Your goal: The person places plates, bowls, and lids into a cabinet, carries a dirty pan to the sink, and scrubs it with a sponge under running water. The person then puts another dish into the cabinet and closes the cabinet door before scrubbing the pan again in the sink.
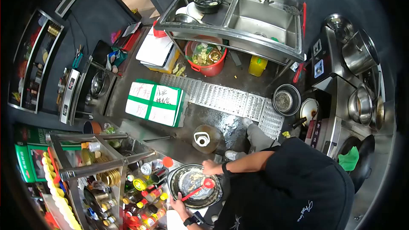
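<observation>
A round, dark-rimmed metal bowl [197, 207] sits low in the head view, its inside smeared with pale, floury paste. A red spoon [197, 191] lies slantwise across it, with its round head towards the right. My left hand [178, 205] is closed on the bowl's near left rim, its thumb beside the spoon's handle end. Over the upper right rim, my right hand [211, 168] is closed with the knuckles showing; whatever its fingers hold is hidden. Both wrists wear black bands.
Several sauce bottles [149, 196] crowd the left of the bowl beside a metal rack [89, 168]. A large plastic jug [207, 147], a taped white box [153, 103] and a red bucket [208, 70] stand on the floor. Behind is a steel sink [264, 19]; a stove [324, 66] is right.
</observation>
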A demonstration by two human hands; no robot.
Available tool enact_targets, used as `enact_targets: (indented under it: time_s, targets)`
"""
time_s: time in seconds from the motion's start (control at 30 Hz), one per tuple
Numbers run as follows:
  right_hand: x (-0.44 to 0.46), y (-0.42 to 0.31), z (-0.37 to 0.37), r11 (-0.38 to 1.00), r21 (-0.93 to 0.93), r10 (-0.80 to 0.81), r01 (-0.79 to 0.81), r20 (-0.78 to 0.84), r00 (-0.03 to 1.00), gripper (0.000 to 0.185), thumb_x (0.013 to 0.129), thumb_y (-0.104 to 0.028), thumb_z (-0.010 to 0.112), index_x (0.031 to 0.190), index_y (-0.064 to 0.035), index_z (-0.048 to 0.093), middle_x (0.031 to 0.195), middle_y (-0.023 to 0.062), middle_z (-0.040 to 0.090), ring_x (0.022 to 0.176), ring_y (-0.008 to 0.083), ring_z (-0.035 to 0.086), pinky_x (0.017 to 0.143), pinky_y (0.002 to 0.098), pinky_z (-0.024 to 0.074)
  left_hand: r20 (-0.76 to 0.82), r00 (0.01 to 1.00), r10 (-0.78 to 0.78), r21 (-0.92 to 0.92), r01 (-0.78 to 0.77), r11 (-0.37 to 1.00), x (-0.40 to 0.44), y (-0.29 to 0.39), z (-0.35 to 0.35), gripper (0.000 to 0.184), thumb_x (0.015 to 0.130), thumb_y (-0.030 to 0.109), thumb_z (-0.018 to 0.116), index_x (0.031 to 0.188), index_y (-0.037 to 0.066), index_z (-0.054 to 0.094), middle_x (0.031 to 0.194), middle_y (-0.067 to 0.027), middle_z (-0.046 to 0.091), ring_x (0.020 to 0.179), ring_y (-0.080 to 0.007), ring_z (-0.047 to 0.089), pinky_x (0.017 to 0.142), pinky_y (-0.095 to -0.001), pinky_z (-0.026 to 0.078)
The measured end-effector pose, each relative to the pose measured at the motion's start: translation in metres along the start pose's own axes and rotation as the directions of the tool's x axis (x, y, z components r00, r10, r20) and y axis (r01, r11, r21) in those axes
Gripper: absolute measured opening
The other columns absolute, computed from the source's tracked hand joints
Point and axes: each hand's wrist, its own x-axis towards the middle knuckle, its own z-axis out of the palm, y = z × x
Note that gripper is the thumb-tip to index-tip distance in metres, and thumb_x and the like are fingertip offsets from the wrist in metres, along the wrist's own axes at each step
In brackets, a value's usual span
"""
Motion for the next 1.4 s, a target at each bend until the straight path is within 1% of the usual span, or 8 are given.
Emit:
enact_targets:
  time_s: [0.13,0.37,0.67,1.03,1.1,1.17,1.23,1.4]
  targets:
    - [-0.006,0.000,-0.045,0.986,0.137,0.110,-0.099,-0.075,0.991,0.028,0.072,-0.015,0.059,0.092,0.0048,0.064,0.101,0.0272,0.063,0.101,0.0409,0.059,0.085,0.0457,0.0480,0.027,0.976,0.214,0.067,-0.216,0.974,0.013,0.062,0.059,0.060,0.081,-0.008,0.061,0.137,-0.002,0.041,0.125,-0.0095,0.058,0.103,-0.0150,0.056,0.095,-0.0281,0.041]
    - [0.020,0.027,-0.243,0.944,0.330,0.104,0.007,-0.316,0.943,0.031,0.072,-0.015,0.059,0.096,0.0037,0.066,0.095,0.0282,0.064,0.095,0.0412,0.062,0.083,0.0452,0.0497,0.246,0.950,0.192,0.071,-0.215,0.974,0.059,0.243,0.281,0.028,0.080,-0.003,0.063,0.107,0.002,0.061,0.094,-0.0028,0.066,0.082,-0.0116,0.058,0.078,-0.0265,0.046]
    - [0.017,0.130,-0.562,0.940,0.339,0.236,0.051,-0.748,0.620,0.022,0.065,-0.013,0.058,0.079,0.0021,0.066,0.068,0.0205,0.065,0.064,0.0349,0.067,0.066,0.0423,0.0534,0.593,0.781,0.196,-0.036,-0.218,0.975,0.112,0.369,0.649,0.052,0.080,0.008,0.066,0.128,-0.001,0.050,0.123,-0.0087,0.055,0.109,-0.0184,0.053,0.096,-0.0309,0.040]
    - [0.016,0.246,-0.790,0.818,0.560,0.572,-0.134,-0.764,0.299,0.034,0.067,-0.025,0.064,0.089,0.0006,0.066,0.086,0.0228,0.066,0.086,0.0385,0.064,0.075,0.0430,0.0495,0.920,0.390,0.043,0.052,-0.230,0.972,0.220,0.380,1.017,0.060,0.074,0.012,0.060,0.131,-0.005,0.045,0.139,-0.0115,0.041,0.124,-0.0224,0.042,0.103,-0.0309,0.033]
    - [0.040,0.272,-0.798,0.817,0.525,0.559,-0.240,-0.822,0.105,0.035,0.071,-0.023,0.061,0.094,0.0034,0.066,0.095,0.0262,0.064,0.090,0.0420,0.062,0.080,0.0451,0.0497,0.914,0.406,-0.015,0.118,-0.228,0.967,0.242,0.354,1.059,0.058,0.075,0.014,0.059,0.129,-0.005,0.047,0.141,-0.0123,0.038,0.126,-0.0230,0.039,0.103,-0.0308,0.032]
    - [0.060,0.293,-0.800,0.720,0.582,0.658,-0.377,-0.746,0.105,0.037,0.072,-0.021,0.061,0.100,0.0032,0.066,0.100,0.0268,0.064,0.094,0.0399,0.062,0.083,0.0437,0.0499,0.878,0.478,-0.012,0.121,-0.198,0.973,0.260,0.326,1.084,0.053,0.078,0.012,0.055,0.129,0.000,0.048,0.114,-0.0074,0.057,0.104,-0.0205,0.052,0.093,-0.0309,0.039]
    - [0.075,0.314,-0.813,0.687,0.628,0.707,-0.365,-0.695,0.134,0.042,0.070,-0.023,0.060,0.106,-0.0011,0.063,0.102,0.0250,0.064,0.101,0.0400,0.060,0.089,0.0444,0.0470,0.889,0.431,-0.154,0.224,-0.115,0.968,0.292,0.298,1.112,0.042,0.077,0.014,0.054,0.116,-0.003,0.056,0.126,-0.0126,0.049,0.112,-0.0237,0.048,0.095,-0.0318,0.038]
    - [0.122,0.348,-0.820,0.575,0.668,0.789,-0.472,-0.605,0.107,0.042,0.070,-0.026,0.066,0.106,-0.0035,0.064,0.102,0.0233,0.065,0.099,0.0379,0.061,0.087,0.0442,0.0484,0.832,0.369,-0.414,0.357,0.217,0.909,0.293,0.292,1.132,0.024,0.076,0.014,0.051,0.095,0.001,0.056,0.090,-0.0101,0.055,0.084,-0.0228,0.052,0.079,-0.0337,0.044]
